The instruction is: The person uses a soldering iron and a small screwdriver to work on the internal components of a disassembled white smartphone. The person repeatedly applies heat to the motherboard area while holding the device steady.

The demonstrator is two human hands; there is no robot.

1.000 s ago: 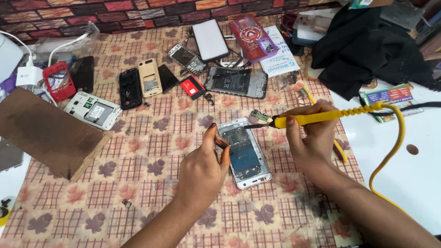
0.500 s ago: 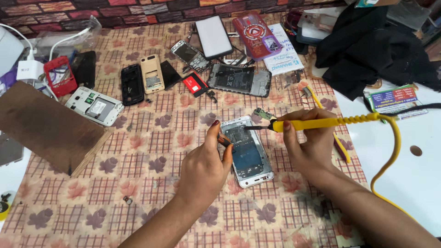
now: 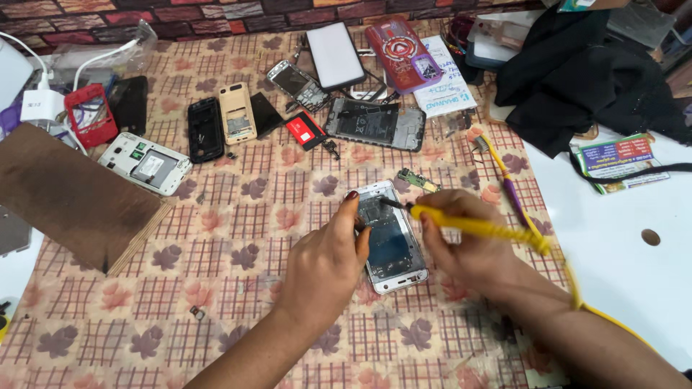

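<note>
An opened white phone (image 3: 389, 238) lies face-down on the surface (image 3: 238, 216), which is covered by a checked cloth with a leaf print. Its back cover is off and the inner frame and dark battery area show. The phone's long axis runs roughly away from the person, tilted slightly so that its far end leans left and its near end, with the rounded white edge, points toward the lower right.

The left hand (image 3: 324, 263) rests beside the phone's left edge, fingers curled, with the thumb pressed onto the upper left part of the frame. The right hand (image 3: 468, 252) is clenched around a yellow-handled soldering iron (image 3: 476, 227). The iron lies almost level, its long axis running left to right; its dark tip points left and sits over the upper part of the phone's open interior, close to the left thumb. A yellow cord (image 3: 577, 295) trails from the handle toward the lower right.

A small green circuit board (image 3: 417, 180) lies just beyond the phone's far end. Farther off are a dark phone frame (image 3: 375, 124), a red battery (image 3: 303, 130), a beige phone shell (image 3: 236, 113), a black phone shell (image 3: 205, 130) and a white phone shell (image 3: 145, 163). A brown wooden board (image 3: 68, 194) lies at the left, and black cloth (image 3: 577, 79) at the upper right.
</note>
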